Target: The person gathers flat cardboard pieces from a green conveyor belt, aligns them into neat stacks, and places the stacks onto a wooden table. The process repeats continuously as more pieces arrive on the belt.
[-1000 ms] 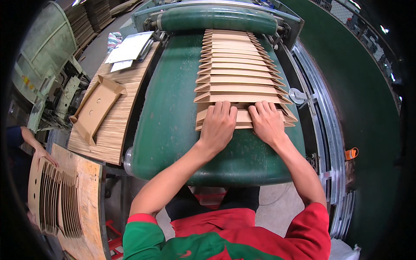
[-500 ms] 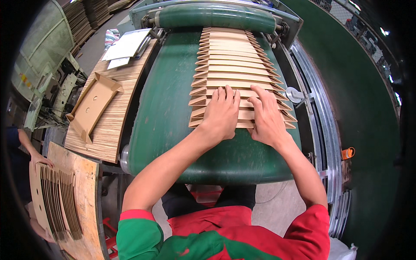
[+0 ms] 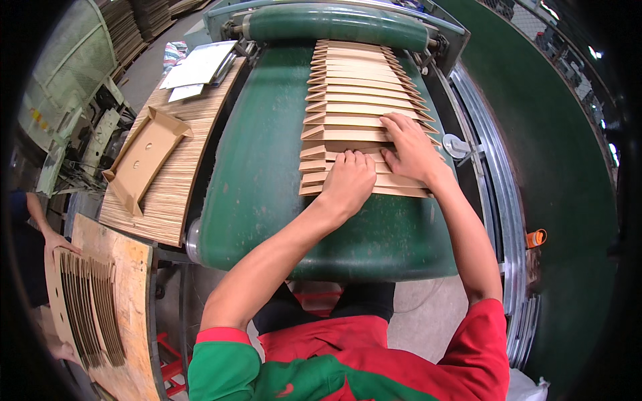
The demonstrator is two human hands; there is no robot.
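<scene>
A long row of folded brown cardboard pieces [image 3: 364, 89], overlapping like shingles with pointed folded ends, lies on a green conveyor belt [image 3: 261, 160]. At the near end several pieces are bunched closer together. My left hand [image 3: 351, 178] is closed over these near pieces, its fingers curled across their edges and its fingertips partly hidden. Farther up and to the right, my right hand [image 3: 413, 151] bends its fingers over the edge of a piece, the thumb lower down by the bunch. It covers part of the row's right end.
To the left, a shallow cardboard tray [image 3: 148, 157] and papers [image 3: 198, 67] rest on a striped board [image 3: 167, 207]. Lower left, another person's hand [image 3: 60, 242] touches stacked cardboard [image 3: 90, 307]. A green roller [image 3: 334, 27] spans the far end; metal rails [image 3: 498, 174] run along the right.
My left hand has moved slightly nearer and its fingers have curled in. My right hand has shifted up and right. The near pieces are now bunched, with a gap behind them.
</scene>
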